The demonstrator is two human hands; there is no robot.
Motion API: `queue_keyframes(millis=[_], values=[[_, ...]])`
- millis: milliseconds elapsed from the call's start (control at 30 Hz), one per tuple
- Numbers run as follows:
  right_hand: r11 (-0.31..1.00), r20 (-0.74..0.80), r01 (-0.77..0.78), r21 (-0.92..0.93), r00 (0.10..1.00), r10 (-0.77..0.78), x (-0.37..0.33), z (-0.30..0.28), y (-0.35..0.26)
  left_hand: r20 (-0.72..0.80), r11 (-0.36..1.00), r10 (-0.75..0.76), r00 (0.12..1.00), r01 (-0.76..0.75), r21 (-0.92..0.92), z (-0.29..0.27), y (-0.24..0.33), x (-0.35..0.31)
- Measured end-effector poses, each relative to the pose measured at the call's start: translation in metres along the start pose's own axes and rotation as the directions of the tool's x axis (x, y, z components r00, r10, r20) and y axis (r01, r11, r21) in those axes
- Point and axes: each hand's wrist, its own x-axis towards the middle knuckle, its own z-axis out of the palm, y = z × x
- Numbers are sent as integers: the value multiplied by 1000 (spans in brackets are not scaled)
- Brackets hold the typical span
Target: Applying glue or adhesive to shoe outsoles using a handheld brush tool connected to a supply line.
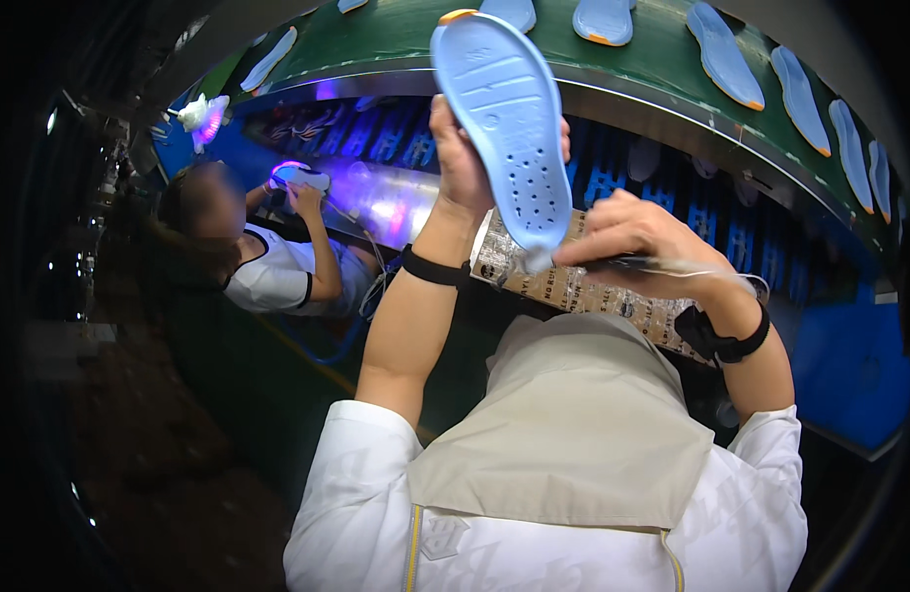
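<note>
A light blue shoe sole (pixel 514 128) is upright in front of me, dotted with small holes in its lower part and orange at its top edge. My left hand (pixel 463 163) grips it from behind, fingertips showing at its right edge. Close to the sole's lower end, my right hand (pixel 652 242) is closed round a slim dark tool (pixel 622 264), blurred by motion. A pale, smeared piece (pixel 538 259) shows where my right fingertips meet the sole's lower end; whether it belongs to the sole or the tool is unclear. Black bands circle both my wrists.
Several similar blue soles (pixel 726 59) lie on a green conveyor belt (pixel 652 54) beyond its metal edge. Below it are blue racks (pixel 603 183) and a tape-covered carton ledge (pixel 563 281). On the left, a co-worker (pixel 287 271) handles another sole (pixel 302 178) under purple light.
</note>
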Motion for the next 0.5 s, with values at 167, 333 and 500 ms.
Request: queue_keyframes(millis=[167, 333, 500], values=[[976, -219, -218, 19, 951, 216, 1, -6, -1, 72, 996, -69, 995, 66, 54, 3, 0, 20], [997, 60, -64, -34, 996, 66, 2, -12, 3, 103, 940, -91, 991, 52, 337, 3, 0, 39], [968, -38, -91, -233, 996, 85, 1, -8, 11, 31, 918, -169, 985, 146, 368, 16, 2, 55]])
